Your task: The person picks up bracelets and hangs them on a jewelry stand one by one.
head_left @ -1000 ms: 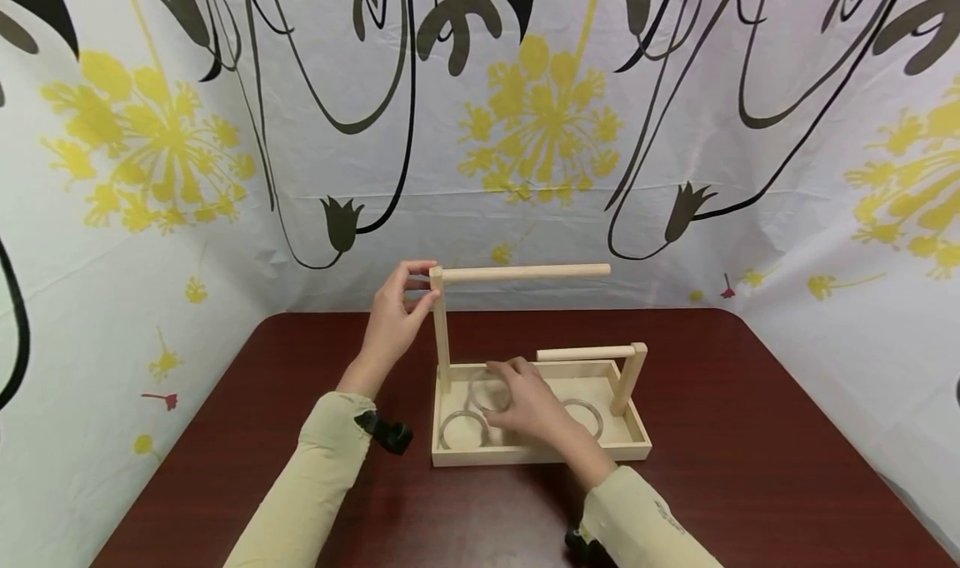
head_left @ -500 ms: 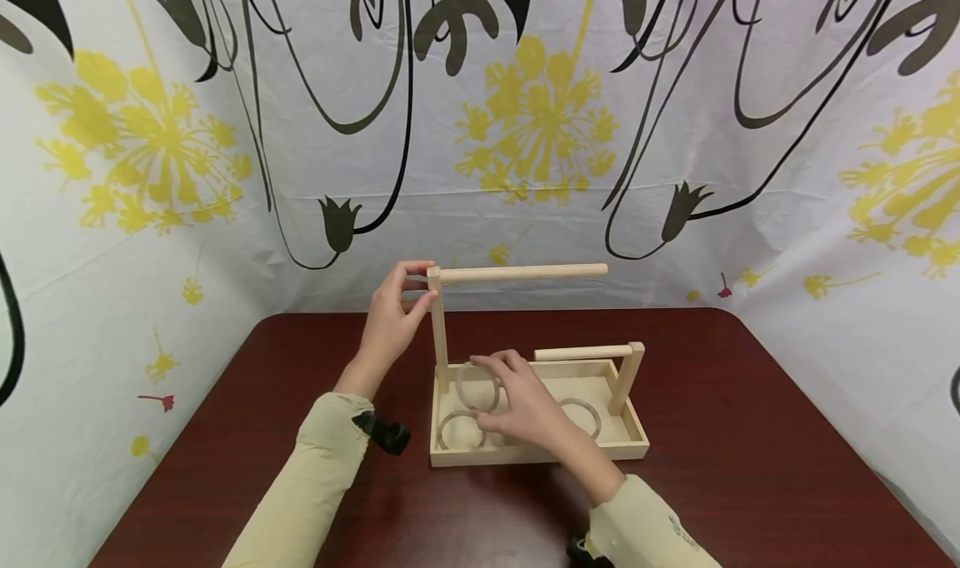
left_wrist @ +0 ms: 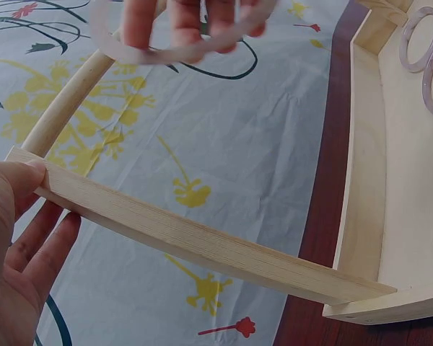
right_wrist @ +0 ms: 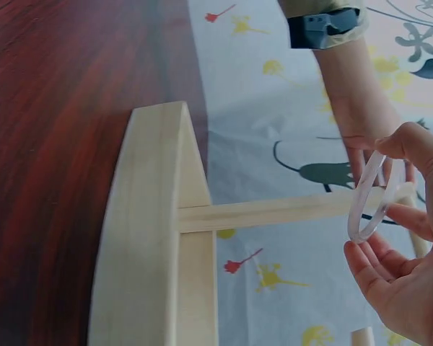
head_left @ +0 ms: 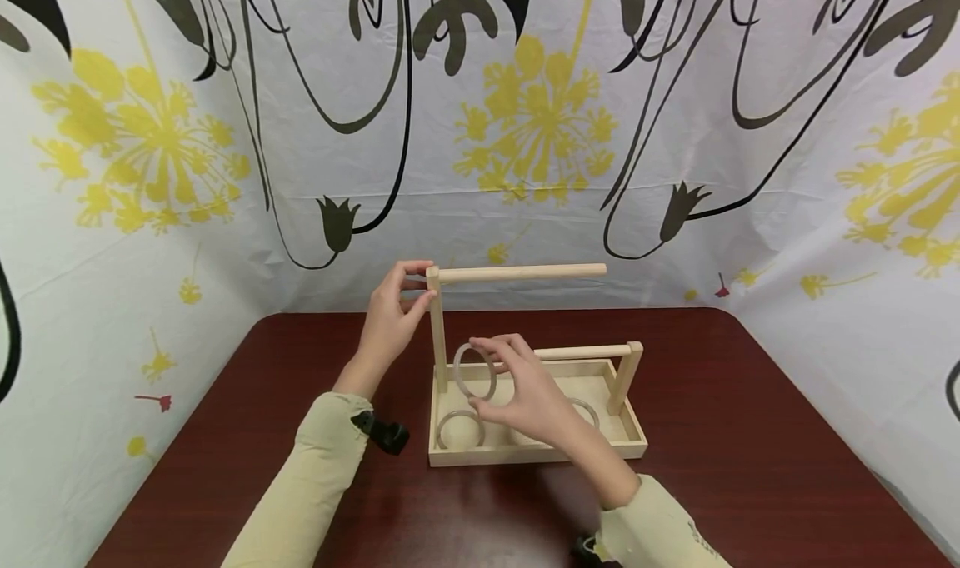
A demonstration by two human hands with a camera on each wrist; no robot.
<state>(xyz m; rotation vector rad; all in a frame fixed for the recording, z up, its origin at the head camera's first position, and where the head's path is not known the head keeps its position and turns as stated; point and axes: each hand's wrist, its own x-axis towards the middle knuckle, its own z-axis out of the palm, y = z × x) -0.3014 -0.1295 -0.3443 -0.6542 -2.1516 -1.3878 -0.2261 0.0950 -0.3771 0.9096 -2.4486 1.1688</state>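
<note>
My left hand (head_left: 392,314) holds the top of a tall wooden post (head_left: 438,335) between thumb and fingers. From that post a long dowel (head_left: 525,273) runs sideways to a free end. My right hand (head_left: 528,397) pinches a pale translucent ring (right_wrist: 356,213), thumb at its lower edge and fingers at the top. The ring stands upright above the tray, to the right of the tall post and below the long dowel. Similar rings lie in the wooden tray (head_left: 536,455): a left ring (head_left: 461,412) and a right ring (head_left: 596,412), partly hidden by my right hand.
A short post (head_left: 626,378) at the tray's right end carries a lower dowel (head_left: 585,352) pointing left. The tray stands on a dark red table (head_left: 720,435). A patterned cloth (head_left: 300,160) hangs behind and at both sides.
My right hand has raised the ring from inside the tray, moving it up and slightly left. My left hand keeps its hold on the tall post.
</note>
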